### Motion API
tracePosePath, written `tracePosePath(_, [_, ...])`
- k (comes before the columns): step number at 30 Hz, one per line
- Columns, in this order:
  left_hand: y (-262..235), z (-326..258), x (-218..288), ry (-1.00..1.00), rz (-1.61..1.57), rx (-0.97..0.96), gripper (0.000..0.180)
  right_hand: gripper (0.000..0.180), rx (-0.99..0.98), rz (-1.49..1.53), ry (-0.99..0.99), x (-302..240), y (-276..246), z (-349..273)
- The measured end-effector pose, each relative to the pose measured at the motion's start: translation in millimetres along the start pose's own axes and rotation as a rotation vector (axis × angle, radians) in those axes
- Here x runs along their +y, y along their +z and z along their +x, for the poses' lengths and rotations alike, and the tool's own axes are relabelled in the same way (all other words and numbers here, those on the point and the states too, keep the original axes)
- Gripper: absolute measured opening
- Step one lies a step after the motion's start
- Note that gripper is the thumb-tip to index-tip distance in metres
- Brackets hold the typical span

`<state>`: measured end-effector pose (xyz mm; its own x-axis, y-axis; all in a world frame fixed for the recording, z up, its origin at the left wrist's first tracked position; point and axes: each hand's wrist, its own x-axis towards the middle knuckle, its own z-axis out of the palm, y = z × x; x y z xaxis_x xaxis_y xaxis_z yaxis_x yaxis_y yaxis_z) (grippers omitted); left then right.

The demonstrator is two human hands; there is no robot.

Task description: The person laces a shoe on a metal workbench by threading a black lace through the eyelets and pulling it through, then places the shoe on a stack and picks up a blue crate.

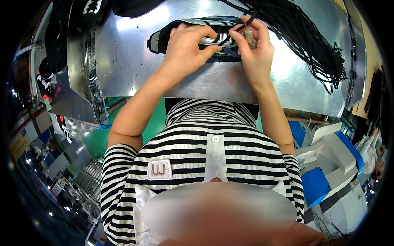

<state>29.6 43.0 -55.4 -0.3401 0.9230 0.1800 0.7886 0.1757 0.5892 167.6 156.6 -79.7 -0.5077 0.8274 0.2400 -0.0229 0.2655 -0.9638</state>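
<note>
A dark shoe [155, 42] with silver edging lies sideways on the metal tabletop, its heel toward the left. My left hand [184, 47] is closed around the shoe's opening, with the thumb and forefinger beside the lacing. At the toe end, my right hand [257, 47] pinches a black shoelace [224, 40] between thumb and fingers. The lace crosses the shoe's front in several places. A crumpled beige piece [249, 37], which looks like paper, shows by my right palm. My fingers hide part of the shoe's upper.
A thick bundle of loose black laces [299, 30] spreads over the right of the metal table [135, 74]. Other dark shoes [92, 7] stand at the far left edge. A grey and blue plastic bin-like object [324, 164] sits below the table at right.
</note>
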Motion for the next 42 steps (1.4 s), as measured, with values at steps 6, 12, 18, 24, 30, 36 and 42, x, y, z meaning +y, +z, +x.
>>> tracePosePath(6, [-0.7, 1.8, 3.5, -0.004, 0.023, 0.0, 0.027, 0.02, -0.206, -0.046, 0.239, -18.9, -24.7, -31.7])
tracePosePath(12, [-0.1, 0.8, 4.1, 0.04, 0.033, 0.012, 0.026, 0.015, -0.273, -0.172, 0.231, -12.0, -25.3, -39.8])
tracePosePath(18, [0.2, 0.0, 1.9, 0.059, 0.016, 0.01, 0.025, 0.016, -0.285, -0.215, 0.221, -11.3, -25.7, -36.3])
tracePosePath(24, [5.7, -5.1, 6.4, 0.097, -0.106, 0.01, 0.019, 0.02, -0.292, -0.294, 0.224, -18.0, -18.2, -32.3])
tracePosePath(30, [7.4, -18.0, 8.7, 0.101, -0.077, 0.019, 0.017, 0.023, -0.287, -0.35, 0.262, -9.6, 0.1, -36.2])
tracePosePath(36, [-2.4, -25.1, 0.8, 0.153, 0.111, 0.123, 0.017, 0.02, -0.192, -0.408, 0.207, -37.3, -92.4, -14.9])
tracePosePath(42, [-4.1, -23.7, 13.6, 0.261, 0.098, 0.157, 0.014, 0.017, -0.548, -0.494, -0.422, -55.8, -23.1, 4.5])
